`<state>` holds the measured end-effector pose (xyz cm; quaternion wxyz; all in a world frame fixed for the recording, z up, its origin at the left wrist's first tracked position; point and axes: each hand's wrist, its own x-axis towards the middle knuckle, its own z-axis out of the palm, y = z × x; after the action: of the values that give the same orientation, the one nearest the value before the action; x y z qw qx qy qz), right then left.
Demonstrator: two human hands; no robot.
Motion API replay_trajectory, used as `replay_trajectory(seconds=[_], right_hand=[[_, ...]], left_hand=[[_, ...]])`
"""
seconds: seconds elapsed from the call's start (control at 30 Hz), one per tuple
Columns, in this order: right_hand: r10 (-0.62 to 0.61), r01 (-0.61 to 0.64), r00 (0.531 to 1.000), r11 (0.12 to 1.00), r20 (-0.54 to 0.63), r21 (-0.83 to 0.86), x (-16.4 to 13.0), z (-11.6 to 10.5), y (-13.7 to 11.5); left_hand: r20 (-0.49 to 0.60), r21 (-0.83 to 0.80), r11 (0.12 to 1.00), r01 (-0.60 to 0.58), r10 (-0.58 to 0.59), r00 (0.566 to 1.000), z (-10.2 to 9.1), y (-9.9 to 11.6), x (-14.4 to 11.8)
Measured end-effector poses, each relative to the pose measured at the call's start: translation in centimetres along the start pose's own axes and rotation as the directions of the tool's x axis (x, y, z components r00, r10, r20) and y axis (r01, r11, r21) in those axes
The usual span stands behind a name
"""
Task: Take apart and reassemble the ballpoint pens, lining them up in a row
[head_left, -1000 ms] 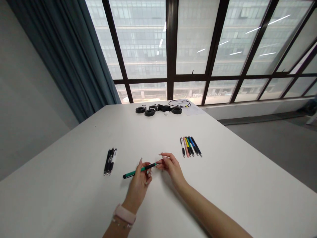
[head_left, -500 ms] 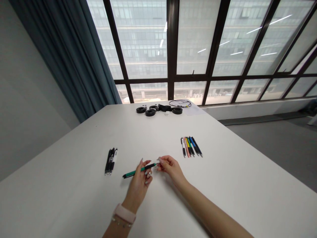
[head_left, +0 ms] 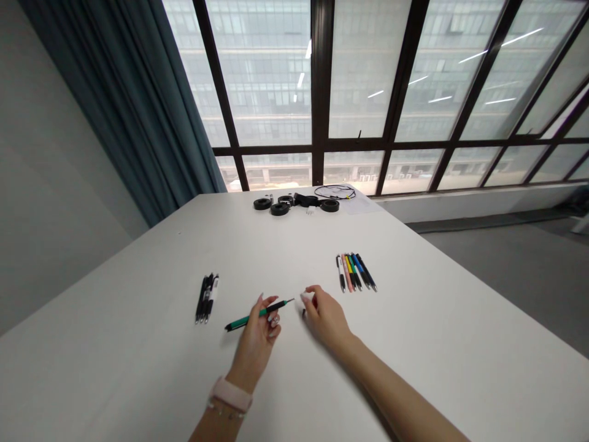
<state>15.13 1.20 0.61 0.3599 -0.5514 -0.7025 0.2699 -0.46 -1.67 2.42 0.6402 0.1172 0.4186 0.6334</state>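
My left hand (head_left: 260, 331) holds a green and black pen (head_left: 251, 317) by its black grip, just above the white table (head_left: 138, 368). The pen lies nearly level, with its thin tip pointing right. My right hand (head_left: 326, 316) is a little to the right of that tip and apart from it. Its fingers are curled around a small dark pen part (head_left: 304, 312), which is mostly hidden.
Three black pens (head_left: 205, 298) lie together to the left. A row of several coloured pens (head_left: 354, 272) lies to the right. At the far edge are black round parts (head_left: 279, 208), a cable (head_left: 334, 192) and a sheet of paper. Windows and a blue curtain stand behind.
My right hand has drawn away to the right from the pen's tip, taking a small piece with it. The left hand has kept hold of the pen and lifted its tip slightly.
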Motion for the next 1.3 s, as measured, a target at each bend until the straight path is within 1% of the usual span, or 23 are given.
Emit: replay_trajectory(seconds=[0.07, 0.13, 0.27, 0.37, 0.43, 0.47, 0.53, 0.6, 0.63, 0.7, 0.77, 0.83, 0.9, 0.97, 1.07, 1.17, 1.3], right_hand=[[-0.067, 0.074, 0.997, 0.967, 0.037, -0.244, -0.2, 0.0, -0.2], [-0.121, 0.145, 0.989, 0.917, 0.088, -0.372, -0.3, 0.3, -0.5], [-0.188, 0.246, 0.968, 0.848, 0.169, -0.469, -0.1, 1.1, -1.0], [-0.202, 0.272, 0.960, 0.836, 0.194, -0.477, 0.0, 1.3, -0.9], [-0.207, 0.265, 0.962, 0.870, 0.178, -0.417, 0.0, 1.2, -0.5], [-0.206, 0.250, 0.966, 0.899, 0.156, -0.359, 0.0, 1.0, -0.3], [-0.180, 0.195, 0.979, 0.961, 0.090, -0.195, 0.1, 0.8, 0.3], [-0.130, 0.130, 0.991, 0.992, 0.030, 0.001, 0.2, 0.5, 0.8], [-0.105, 0.103, 0.994, 0.989, 0.011, 0.102, 0.3, 0.5, 1.0], [-0.058, 0.056, 0.998, 0.952, -0.005, 0.300, 0.6, 0.5, 1.2], [-0.002, -0.003, 1.000, 0.884, 0.010, 0.467, 0.8, 0.8, 1.4], [0.048, -0.056, 0.998, 0.812, 0.029, 0.582, 1.0, 1.1, 1.4], [0.065, -0.058, 0.998, 0.753, 0.013, 0.655, 1.1, 1.3, 1.3], [0.060, -0.026, 0.998, 0.710, -0.025, 0.704, 1.1, 1.3, 1.2], [0.059, -0.009, 0.997, 0.695, -0.045, 0.719, 1.1, 1.1, 1.1], [0.062, -0.039, 0.998, 0.686, -0.005, 0.726, 1.1, 1.0, 0.8], [0.112, -0.106, 0.993, 0.601, 0.048, 0.792, 0.9, 1.1, 0.2]], left_hand=[[0.000, -0.005, 1.000, -0.013, 0.013, 1.000, -0.2, 0.0, 0.2], [0.001, -0.009, 1.000, -0.026, 0.026, 1.000, -0.3, 0.0, 0.4], [-0.012, -0.007, 0.999, -0.032, 0.031, 0.999, -0.1, 0.0, 0.2], [-0.029, -0.003, 1.000, -0.030, 0.030, 0.999, 0.0, 0.1, 0.1], [-0.036, 0.002, 1.000, -0.031, 0.031, 0.999, 0.0, 0.1, 0.1], [-0.039, 0.004, 0.999, -0.032, 0.032, 0.999, 0.1, 0.2, 0.1], [-0.044, 0.005, 0.999, -0.038, 0.038, 0.998, 0.1, 0.3, 0.1], [-0.051, 0.002, 0.999, -0.052, 0.052, 0.997, 0.1, 0.3, 0.1], [-0.056, 0.000, 0.998, -0.059, 0.059, 0.997, 0.1, 0.3, 0.1], [-0.070, -0.005, 0.998, -0.069, 0.069, 0.995, 0.1, 0.3, 0.1], [-0.081, -0.012, 0.997, -0.073, 0.071, 0.994, 0.1, 0.2, 0.2], [-0.081, -0.020, 0.998, -0.063, 0.061, 0.995, 0.1, 0.2, 0.2], [-0.080, -0.025, 0.998, -0.057, 0.055, 0.995, 0.1, 0.2, 0.3], [-0.081, -0.027, 0.998, -0.060, 0.057, 0.995, 0.0, 0.1, 0.3], [-0.069, -0.031, 0.998, -0.063, 0.061, 0.996, -0.1, 0.1, 0.4], [-0.066, -0.030, 0.998, -0.048, 0.046, 0.997, -0.1, 0.1, 0.4], [-0.085, -0.027, 0.999, -0.034, 0.032, 0.996, 0.1, 0.2, 0.2]])
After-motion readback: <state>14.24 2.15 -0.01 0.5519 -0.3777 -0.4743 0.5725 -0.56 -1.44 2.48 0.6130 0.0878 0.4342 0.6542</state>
